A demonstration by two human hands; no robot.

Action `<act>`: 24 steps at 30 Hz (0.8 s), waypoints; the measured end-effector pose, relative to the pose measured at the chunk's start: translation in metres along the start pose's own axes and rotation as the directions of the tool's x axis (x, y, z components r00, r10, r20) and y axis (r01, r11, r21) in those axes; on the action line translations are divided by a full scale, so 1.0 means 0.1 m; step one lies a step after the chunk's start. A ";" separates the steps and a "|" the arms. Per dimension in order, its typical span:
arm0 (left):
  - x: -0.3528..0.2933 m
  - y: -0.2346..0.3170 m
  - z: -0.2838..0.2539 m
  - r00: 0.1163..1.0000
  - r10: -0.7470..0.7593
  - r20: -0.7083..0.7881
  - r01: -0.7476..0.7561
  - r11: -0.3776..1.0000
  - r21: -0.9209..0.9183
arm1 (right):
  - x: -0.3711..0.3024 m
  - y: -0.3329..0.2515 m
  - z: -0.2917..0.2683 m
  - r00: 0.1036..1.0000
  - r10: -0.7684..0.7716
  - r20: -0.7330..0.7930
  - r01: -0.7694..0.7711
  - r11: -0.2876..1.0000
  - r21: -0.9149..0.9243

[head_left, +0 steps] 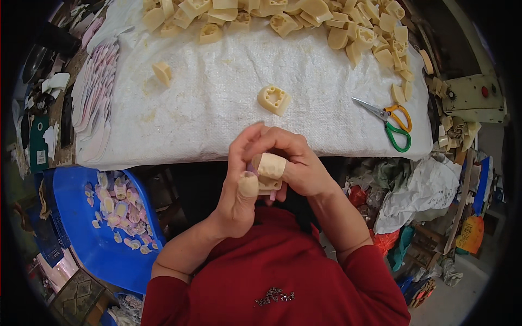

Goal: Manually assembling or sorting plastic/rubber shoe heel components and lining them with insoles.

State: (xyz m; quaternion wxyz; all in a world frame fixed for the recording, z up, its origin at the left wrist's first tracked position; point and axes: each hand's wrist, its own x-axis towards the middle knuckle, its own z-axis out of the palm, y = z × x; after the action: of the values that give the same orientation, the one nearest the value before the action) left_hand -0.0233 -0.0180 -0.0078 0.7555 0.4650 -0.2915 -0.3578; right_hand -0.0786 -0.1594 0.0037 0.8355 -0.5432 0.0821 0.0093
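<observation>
In front of my red shirt, just off the table's near edge, both hands are closed round a cream plastic shoe heel (pixel 267 185). My left hand (pixel 235 193) grips its left side, and my right hand (pixel 302 165) grips it from the right. Both thumbs wear beige finger covers and press close together over the piece. Slivers of pale pink material show beside the heel; the fingers hide most of it. Beyond my hands, a single hollow cream heel (pixel 274 100) lies on the white woven cloth (pixel 212 117).
Many cream heels (pixel 283 24) are heaped along the table's far side; one heel (pixel 162 74) lies apart at left. Pink-white cut pieces (pixel 95 95) are stacked on the left edge. Scissors (pixel 392 118) lie at right. A blue basin (pixel 98 255) below left holds covered heels (pixel 122 209).
</observation>
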 end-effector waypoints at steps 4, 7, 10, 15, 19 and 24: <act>-0.07 0.04 0.06 1.000 0.008 -0.018 -0.004 0.979 0.204 | -0.01 0.12 0.07 0.991 -0.117 0.061 0.123 0.988 -0.095; -0.03 0.01 0.08 0.991 0.061 -0.119 -0.022 0.950 0.311 | -0.02 0.27 0.06 0.942 -0.323 0.089 0.334 0.931 -0.149; 0.01 -0.01 0.08 0.970 0.095 -0.225 -0.042 0.972 0.231 | -0.02 0.31 0.14 0.931 -0.365 0.025 0.365 0.924 -0.112; 0.02 -0.06 0.05 0.957 0.041 -0.286 -0.016 0.996 0.087 | -0.05 0.31 0.21 0.887 -0.459 -0.051 0.438 0.872 -0.221; 0.00 -0.07 0.06 0.960 0.126 -0.251 -0.068 0.972 0.227 | -0.01 0.35 0.21 0.796 -0.605 0.004 0.546 0.715 -0.437; 0.03 -0.03 0.04 0.972 -0.042 -0.230 0.014 0.992 -0.123 | -0.02 0.31 0.21 0.906 -0.413 -0.090 0.351 0.853 -0.387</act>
State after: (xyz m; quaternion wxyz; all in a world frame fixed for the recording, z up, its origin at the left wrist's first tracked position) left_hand -0.0256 -0.0232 -0.0082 0.8061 0.4610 -0.1723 -0.3286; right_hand -0.0813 -0.1276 -0.0155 0.6957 -0.6919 0.0398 -0.1886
